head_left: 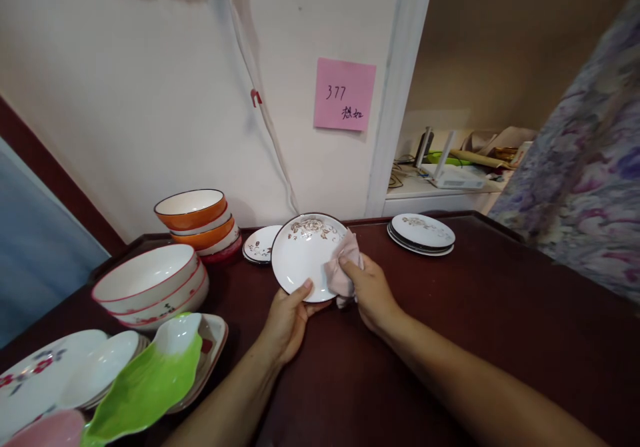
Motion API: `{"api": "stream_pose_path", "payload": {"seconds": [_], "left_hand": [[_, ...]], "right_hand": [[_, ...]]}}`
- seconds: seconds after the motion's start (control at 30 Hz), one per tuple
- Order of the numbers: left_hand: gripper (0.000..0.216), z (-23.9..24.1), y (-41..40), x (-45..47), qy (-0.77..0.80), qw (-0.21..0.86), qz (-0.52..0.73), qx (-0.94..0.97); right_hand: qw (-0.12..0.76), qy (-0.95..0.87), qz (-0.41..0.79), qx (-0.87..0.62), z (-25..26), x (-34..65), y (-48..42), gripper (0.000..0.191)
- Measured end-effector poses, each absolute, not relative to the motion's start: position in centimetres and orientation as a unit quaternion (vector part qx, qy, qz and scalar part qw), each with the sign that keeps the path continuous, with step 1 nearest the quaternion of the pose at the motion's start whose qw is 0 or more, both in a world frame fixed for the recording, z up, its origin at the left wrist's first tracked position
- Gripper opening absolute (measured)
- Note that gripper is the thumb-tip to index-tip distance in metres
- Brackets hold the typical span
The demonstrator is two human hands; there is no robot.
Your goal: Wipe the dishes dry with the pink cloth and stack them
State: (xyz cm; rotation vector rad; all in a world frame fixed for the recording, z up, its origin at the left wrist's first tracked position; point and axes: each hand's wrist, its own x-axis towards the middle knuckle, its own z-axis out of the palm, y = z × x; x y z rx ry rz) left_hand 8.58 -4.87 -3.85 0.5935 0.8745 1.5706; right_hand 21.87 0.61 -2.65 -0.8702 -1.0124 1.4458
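Note:
A white plate [300, 260] with a dark rim and brown flowers is held up, tilted toward me, over the table. My left hand [293, 320] grips its lower edge, thumb on the face and fingers beneath. In my right hand [370, 290] is a bunched pale pink cloth [345, 264], pressed against the plate's right edge. Behind the plate, on its left, lie small flowered plates [257, 246], partly covered by it. A stack of similar dark-rimmed plates [423, 232] sits farther right on the table.
Orange and white bowls [193, 210] are stacked at the back left, with large white bowls [150, 280] nearer. A green leaf-shaped dish [150, 387], white saucers [103, 367] and an oval flowered plate [35, 374] fill the front left. A white cord [267, 117] runs down the wall behind the table.

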Motion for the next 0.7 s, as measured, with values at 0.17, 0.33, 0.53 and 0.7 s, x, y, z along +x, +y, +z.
{"api": "stream_pose_path", "payload": {"seconds": [0.17,0.33,0.53,0.7], "left_hand": [[0.045,-3.8,-4.8,8.5,0.398,0.591,0.661,0.236],[0.045,-4.0,-4.7,8.8,0.423,0.567,0.668,0.23],[0.048,-4.1,-4.4,8.6,0.407,0.533,0.714,0.2],[0.045,-3.9,-4.3,8.6,0.401,0.531,0.723,0.184]], "right_hand": [[0.548,-0.491,0.567,-0.372,-1.2,24.5,3.5,0.03],[0.555,-0.463,0.58,-0.376,-2.2,24.0,3.5,0.031],[0.539,-0.408,0.615,-0.406,-4.0,21.1,0.2,0.039],[0.478,-0.417,0.68,-0.368,-4.1,20.6,-0.8,0.035]]}}
